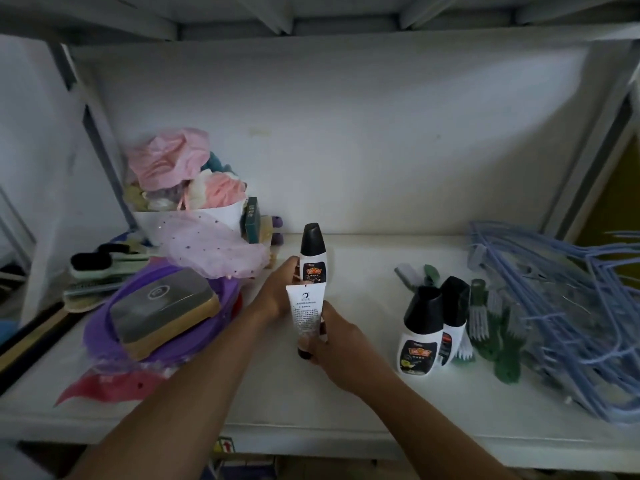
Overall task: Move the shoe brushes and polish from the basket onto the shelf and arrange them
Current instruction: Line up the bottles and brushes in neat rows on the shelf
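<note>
1. The left hand (275, 294) grips a black-capped polish bottle (312, 258) around its lower body, with the cap pointing up. The tube in front hides the bottle's base, so I cannot tell whether it rests on the shelf.
2. The right hand (337, 348) holds a white tube (305, 311) with its fingers curled round the lower end. The dark cap points down and the flat crimped end points up.
3. The two hands are close together at the middle of the shelf (346, 407). The tube stands just in front of the bottle and overlaps its label.
4. To the right of the hands, two more polish bottles stand upright on the shelf and touch each other. One is the near bottle (420, 337) and the other is the far bottle (453, 313).
5. Just right of that pair lie green-and-white brushes (483, 320), with their bristles toward the bottles.
6. Further right, a heap of blue hangers (561, 306) fills the shelf's right end.
7. To the left of the hands sits a purple basket (100, 336), with a grey-and-tan shine sponge (162, 306) lying on top of it.
8. Beyond the basket, at the far left, several dark-bristled brushes (91, 270) are stacked.
9. Behind the basket, a white tub (221, 213) holds pink and pale cloths.
</note>
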A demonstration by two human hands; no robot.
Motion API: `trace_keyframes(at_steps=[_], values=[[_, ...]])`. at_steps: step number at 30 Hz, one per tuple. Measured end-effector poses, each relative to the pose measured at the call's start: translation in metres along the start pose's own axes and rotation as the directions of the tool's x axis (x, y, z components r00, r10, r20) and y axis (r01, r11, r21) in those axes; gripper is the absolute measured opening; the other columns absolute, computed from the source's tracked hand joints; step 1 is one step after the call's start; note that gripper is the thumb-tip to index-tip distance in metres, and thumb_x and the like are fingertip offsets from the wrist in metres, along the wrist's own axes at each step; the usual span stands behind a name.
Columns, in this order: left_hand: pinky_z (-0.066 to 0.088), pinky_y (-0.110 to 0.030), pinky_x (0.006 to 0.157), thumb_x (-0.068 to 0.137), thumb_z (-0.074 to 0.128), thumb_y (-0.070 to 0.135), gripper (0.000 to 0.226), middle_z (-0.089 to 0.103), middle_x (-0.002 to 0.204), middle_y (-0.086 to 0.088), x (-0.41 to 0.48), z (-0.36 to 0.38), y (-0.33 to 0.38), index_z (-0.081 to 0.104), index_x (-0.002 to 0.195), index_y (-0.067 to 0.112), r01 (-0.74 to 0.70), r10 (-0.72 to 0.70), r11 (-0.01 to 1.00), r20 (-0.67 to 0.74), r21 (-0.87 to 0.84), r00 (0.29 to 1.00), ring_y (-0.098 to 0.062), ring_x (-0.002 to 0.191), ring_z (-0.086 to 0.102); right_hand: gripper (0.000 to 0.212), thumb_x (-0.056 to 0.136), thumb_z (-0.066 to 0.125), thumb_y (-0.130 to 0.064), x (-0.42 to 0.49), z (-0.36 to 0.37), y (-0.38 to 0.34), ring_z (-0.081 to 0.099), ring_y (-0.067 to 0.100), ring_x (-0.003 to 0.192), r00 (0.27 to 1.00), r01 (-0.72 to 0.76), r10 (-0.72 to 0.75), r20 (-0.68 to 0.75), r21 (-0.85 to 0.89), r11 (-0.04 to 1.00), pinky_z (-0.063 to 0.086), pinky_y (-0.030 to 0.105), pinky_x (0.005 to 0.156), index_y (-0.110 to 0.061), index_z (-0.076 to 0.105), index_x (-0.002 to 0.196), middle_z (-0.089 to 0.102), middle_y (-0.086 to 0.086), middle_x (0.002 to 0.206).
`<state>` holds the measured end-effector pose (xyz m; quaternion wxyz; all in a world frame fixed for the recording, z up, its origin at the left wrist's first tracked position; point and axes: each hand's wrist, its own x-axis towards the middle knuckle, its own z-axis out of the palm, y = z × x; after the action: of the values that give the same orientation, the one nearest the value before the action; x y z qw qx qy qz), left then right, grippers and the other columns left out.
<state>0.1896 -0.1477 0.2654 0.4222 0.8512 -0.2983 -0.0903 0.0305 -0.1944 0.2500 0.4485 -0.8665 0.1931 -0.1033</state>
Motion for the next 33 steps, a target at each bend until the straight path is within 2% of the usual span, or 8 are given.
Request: trace_keyframes(at_steps=[3,5,8,13,18,24,30,33], values=[[0.036,-0.002,0.059,0.101,0.049,0.014,0.006,0.057,0.078,0.006,-0.007,-0.007,0.0,0.055,0.102,0.014,-0.032,0.028,0.997,0.047,0.07,0.998,-0.002,0.072,0.047,0.041,0.092,0.063,-0.033,-0.001,-0.002,0.001,0.062,0.016,0.094,1.0,-0.014,0.014,0.025,-0.016,1.0,0.05,0.028,0.077,-0.029,0.047,0.129,0.065,0.0,0.121],[0.025,0.01,0.061,0.096,0.052,-0.003,0.046,0.053,0.116,0.007,-0.013,-0.013,-0.006,0.048,0.139,0.013,-0.018,0.015,0.995,0.029,0.094,0.999,-0.01,0.101,0.055,0.039,0.089,0.067,-0.036,-0.003,-0.003,0.002,0.06,0.015,0.092,0.999,-0.022,0.024,0.027,-0.066,0.998,0.048,0.028,0.076,-0.024,0.052,0.123,0.065,-0.001,0.12],[0.03,-0.003,0.089,0.093,0.053,-0.009,0.062,0.05,0.146,-0.008,-0.027,-0.027,-0.011,0.039,0.15,0.01,-0.032,0.03,0.997,0.028,0.07,0.999,-0.024,0.132,0.05,0.053,0.085,0.073,-0.035,-0.011,-0.008,0.001,0.06,0.014,0.097,0.998,-0.039,0.044,0.044,-0.116,0.992,0.049,0.027,0.082,-0.02,0.05,0.131,0.062,0.0,0.127],[0.047,-0.031,0.101,0.098,0.049,-0.006,0.037,0.063,0.128,-0.009,-0.063,-0.055,-0.012,0.053,0.134,0.003,-0.127,0.118,0.981,-0.067,-0.146,0.991,-0.023,0.121,0.06,0.064,0.089,0.069,-0.038,-0.051,-0.032,-0.01,0.055,0.017,0.119,0.995,-0.016,0.052,0.091,-0.355,0.935,0.046,0.029,0.098,-0.019,0.042,0.144,0.049,0.001,0.14],[0.051,-0.032,0.089,0.088,0.046,-0.02,0.042,0.067,0.11,-0.001,-0.104,-0.065,-0.001,0.056,0.107,0.017,-0.069,0.105,0.964,0.131,-0.256,0.986,-0.019,0.105,0.066,0.006,0.092,0.068,-0.033,-0.102,-0.083,-0.029,0.069,0.0,0.072,0.997,0.052,-0.03,0.071,-0.333,0.942,0.06,0.024,0.068,-0.028,0.067,0.095,0.07,-0.009,0.088],[0.053,-0.032,0.089,0.082,0.075,0.022,0.045,0.064,0.115,0.008,-0.133,-0.053,0.004,0.051,0.12,0.025,0.039,0.002,0.986,0.248,-0.16,0.969,-0.006,0.104,0.063,0.015,0.081,0.076,-0.037,-0.112,-0.157,-0.024,0.06,-0.004,0.067,0.846,0.084,-0.24,-0.476,-0.325,0.942,0.045,0.009,0.053,-0.038,0.061,0.08,0.064,-0.016,0.075],[0.054,-0.03,0.083,0.08,0.079,0.035,0.04,0.067,0.11,0.014,-0.126,-0.033,0.001,0.06,0.115,0.031,0.042,-0.019,0.984,0.136,-0.171,0.991,-0.004,0.092,0.068,0.097,0.057,0.078,-0.071,-0.088,-0.167,0.019,0.056,0.02,0.113,0.934,-0.161,0.011,-0.356,-0.395,0.905,0.051,0.037,0.092,-0.038,0.036,0.137,0.049,0.001,0.131],[0.05,-0.025,0.076,0.079,0.078,0.04,0.038,0.069,0.104,0.016,-0.123,-0.025,-0.002,0.063,0.114,0.034,0.017,-0.006,0.995,0.11,-0.101,0.994,0.0,0.092,0.064,0.105,0.059,0.084,-0.061,-0.08,-0.158,0.034,0.069,0.022,0.091,0.973,-0.166,0.115,-0.199,-0.262,0.951,0.061,0.034,0.069,-0.038,0.025,0.143,0.05,0.001,0.125]])
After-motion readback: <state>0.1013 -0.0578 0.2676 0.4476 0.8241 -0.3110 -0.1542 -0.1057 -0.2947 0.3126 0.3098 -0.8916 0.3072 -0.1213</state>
